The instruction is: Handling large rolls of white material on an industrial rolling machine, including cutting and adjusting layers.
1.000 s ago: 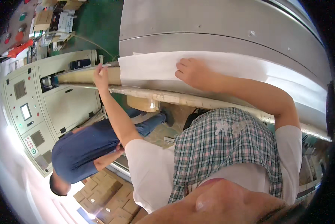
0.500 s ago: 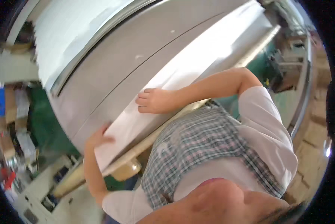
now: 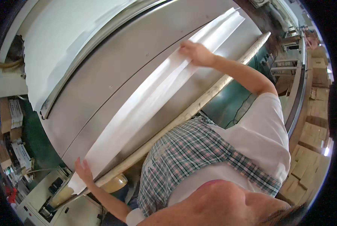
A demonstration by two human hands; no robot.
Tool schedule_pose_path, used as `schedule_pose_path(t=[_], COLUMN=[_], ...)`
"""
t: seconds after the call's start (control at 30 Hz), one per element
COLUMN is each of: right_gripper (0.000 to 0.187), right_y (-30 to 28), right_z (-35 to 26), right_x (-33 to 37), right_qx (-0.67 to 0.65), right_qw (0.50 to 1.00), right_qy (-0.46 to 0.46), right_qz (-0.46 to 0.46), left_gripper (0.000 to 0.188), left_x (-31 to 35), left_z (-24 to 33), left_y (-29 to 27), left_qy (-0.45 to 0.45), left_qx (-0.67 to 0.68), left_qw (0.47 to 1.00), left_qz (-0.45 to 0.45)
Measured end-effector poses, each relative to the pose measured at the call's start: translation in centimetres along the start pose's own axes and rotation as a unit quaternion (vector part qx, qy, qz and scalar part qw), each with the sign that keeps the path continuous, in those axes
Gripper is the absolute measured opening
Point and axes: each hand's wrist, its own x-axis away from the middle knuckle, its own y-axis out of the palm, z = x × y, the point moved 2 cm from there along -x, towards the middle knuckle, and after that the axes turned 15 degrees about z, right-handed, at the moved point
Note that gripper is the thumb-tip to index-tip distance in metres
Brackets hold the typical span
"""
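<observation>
A long, thin white sheet (image 3: 132, 109), folded or gathered into a strip, lies diagonally across a grey work surface. I cannot tell whether it is paper, cloth or film. Over its upper right stretch, my right hand (image 3: 198, 54) is closed, with bent fingers on the far edge where the sheet puckers. At the lower left end, my left hand (image 3: 84, 172) is open beside and partly over the sheet, its fingers stretched out and a little apart. Creases run along the strip, and its far right end (image 3: 234, 17) is uneven.
The grey table (image 3: 100, 81) has a dark seam along it and a pale padded roll (image 3: 198, 101) on its near edge. Beyond, a curved bar (image 3: 100, 37) borders a large white sheet (image 3: 67, 45). Cardboard boxes (image 3: 313, 133) are stacked at right; more boxes (image 3: 5, 120) stand at left.
My right hand has moved up and right along the sheet, and my left hand has moved down toward its left end. The strip now looks narrower, with raised creases.
</observation>
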Motion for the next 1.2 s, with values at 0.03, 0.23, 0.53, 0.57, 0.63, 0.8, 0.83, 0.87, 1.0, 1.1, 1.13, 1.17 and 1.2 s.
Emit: schedule_pose_path(t=[0.03,0.23,0.53,0.57,0.63,0.8,0.83,0.87,1.0,1.1,1.13,1.17,1.2], right_gripper=[0.030,0.027,0.021,0.021,0.027,0.030,0.030,0.029,0.048,0.062,0.067,0.072,0.072], right_y=[0.3,-5.6,-7.3,-7.0,-8.3,-4.4,-4.9,-5.5,-6.8,-3.7,-1.6,0.9,1.4], right_z=[3.6,22.1,43.7,49.3,55.6,44.1,44.2,42.1,30.6,25.0,24.9,24.4,21.7], right_x=[1.4,7.0,12.6,16.4,18.6,12.9,13.7,12.7,9.2,6.9,7.9,8.5,6.5], right_qx=[0.010,0.287,0.283,0.294,-0.173,-0.174,-0.172,-0.148,-0.274,-0.430,-0.428,-0.432,-0.406], right_qw=[0.995,0.940,0.916,0.911,0.863,0.847,0.847,0.858,0.799,0.742,0.759,0.772,0.739], right_qy=[0.099,0.180,0.223,0.227,0.461,0.501,0.503,0.472,0.472,0.358,0.303,0.238,0.261], right_qz=[-0.013,0.034,-0.176,-0.177,0.117,-0.033,-0.034,-0.139,-0.252,-0.370,-0.385,-0.401,-0.470], left_gripper=[0.045,0.053,0.060,0.059,0.059,0.055,0.054,0.053,0.054,0.059,0.060,0.060,0.060], left_x=[0.9,2.0,0.7,0.0,-0.2,0.9,0.6,1.2,4.6,6.4,6.4,6.3,7.1], left_z=[2.1,13.7,23.0,23.1,22.3,22.5,22.0,21.2,16.2,18.7,20.9,23.0,21.9], left_y=[1.0,3.4,2.8,3.8,8.1,5.0,5.0,4.5,4.8,4.3,4.0,3.6,4.5], left_qy=[0.035,-0.046,-0.113,-0.107,-0.120,-0.135,-0.143,-0.163,-0.089,-0.048,-0.032,-0.075,-0.054], left_qx=[-0.079,-0.142,-0.166,-0.160,-0.105,-0.195,-0.188,-0.188,-0.151,-0.145,-0.131,-0.128,-0.177], left_qw=[0.995,0.984,0.979,0.981,0.986,0.971,0.972,0.968,0.976,0.976,0.978,0.981,0.976], left_qz=[0.048,0.100,0.014,-0.015,-0.039,-0.020,-0.004,0.014,0.128,0.153,0.161,0.126,0.113])
